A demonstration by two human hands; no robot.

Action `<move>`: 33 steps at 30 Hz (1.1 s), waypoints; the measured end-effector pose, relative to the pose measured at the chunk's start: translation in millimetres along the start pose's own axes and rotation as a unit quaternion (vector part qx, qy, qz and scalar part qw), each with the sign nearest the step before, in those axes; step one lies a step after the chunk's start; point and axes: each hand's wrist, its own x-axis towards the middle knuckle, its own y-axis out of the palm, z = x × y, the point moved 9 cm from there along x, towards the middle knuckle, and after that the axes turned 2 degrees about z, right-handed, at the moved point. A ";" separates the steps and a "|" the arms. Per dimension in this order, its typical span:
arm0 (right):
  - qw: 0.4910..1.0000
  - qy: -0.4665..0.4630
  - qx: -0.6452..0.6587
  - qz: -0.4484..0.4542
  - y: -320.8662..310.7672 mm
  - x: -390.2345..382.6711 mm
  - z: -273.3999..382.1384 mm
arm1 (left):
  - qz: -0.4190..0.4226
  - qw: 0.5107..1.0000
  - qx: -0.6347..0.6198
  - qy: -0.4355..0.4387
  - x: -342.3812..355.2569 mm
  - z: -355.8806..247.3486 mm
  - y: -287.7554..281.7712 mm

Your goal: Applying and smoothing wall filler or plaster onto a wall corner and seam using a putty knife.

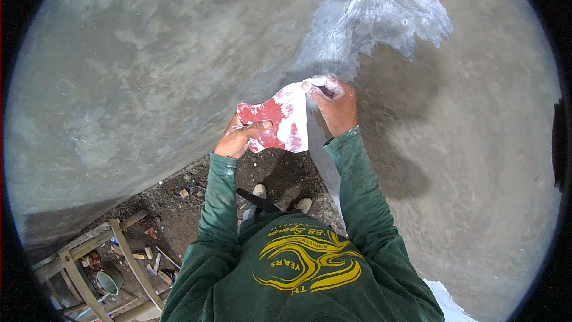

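Observation:
My left hand [235, 137] grips a flat red putty spreader [271, 113] by its narrower, curved end, with the thumb lying across its face. White putty covers much of the spreader, thickest along its straight wide edge. My right hand [335, 101] pinches the far corner of that edge between thumb and fingers. White smears coat its fingertips. Just beyond the hands, a patch of whitish putty [381, 15] spreads across the grey wall surface [179, 42] around the corner.
Bare grey wall [476, 161] rises close on my right. Below, my shoes stand on a dirt floor [280, 173] with scattered debris. At lower left are a wooden frame [122, 256] and a bucket [110, 281]. Another white patch [447, 301] shows at lower right.

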 end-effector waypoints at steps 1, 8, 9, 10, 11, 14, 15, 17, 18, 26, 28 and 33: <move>1.000 0.001 -0.001 -0.003 -2.3 -0.3 -4.4 | 0.002 1.000 0.000 -0.001 0.1 1.2 3.8; 0.996 -0.022 -0.088 -0.020 -11.7 -12.3 -0.7 | -0.013 0.999 -0.031 0.007 -5.0 12.6 -0.2; 0.992 -0.027 -0.117 -0.030 -16.7 -15.6 -6.5 | -0.023 0.999 -0.038 0.001 -4.8 15.3 0.5; 0.992 -0.028 -0.118 -0.030 -18.7 -19.6 -13.6 | -0.023 0.999 -0.039 0.001 -4.5 15.3 1.4; 0.975 -0.065 -0.205 -0.057 -23.9 -26.2 -14.1 | -0.029 0.999 -0.033 0.003 -3.8 14.8 1.0; 0.933 -0.044 -0.352 -0.065 -53.0 -54.8 -89.1 | -0.030 0.999 0.024 0.031 12.9 7.9 21.2; 0.915 0.013 -0.401 -0.037 -61.2 -66.3 -121.9 | -0.038 0.994 0.082 0.057 18.5 1.0 26.1; 0.859 0.173 -0.469 0.110 -52.0 -97.3 -170.8 | -0.064 0.987 0.129 0.068 27.0 -0.1 12.1; 0.836 0.204 -0.487 0.151 -61.9 -126.2 -203.2 | -0.071 0.980 0.172 0.076 38.0 3.7 12.3; 0.718 0.460 -0.455 0.257 -164.8 -459.3 -374.4 | -0.128 0.950 0.241 0.154 151.6 95.8 11.1; 0.708 0.363 -0.597 0.106 -272.7 -562.3 -406.0 | -0.130 0.972 0.120 0.153 198.9 122.4 39.3; 0.760 0.459 -0.439 0.135 -212.6 -634.8 -351.9 | -0.174 0.974 0.106 0.100 211.4 173.9 -12.0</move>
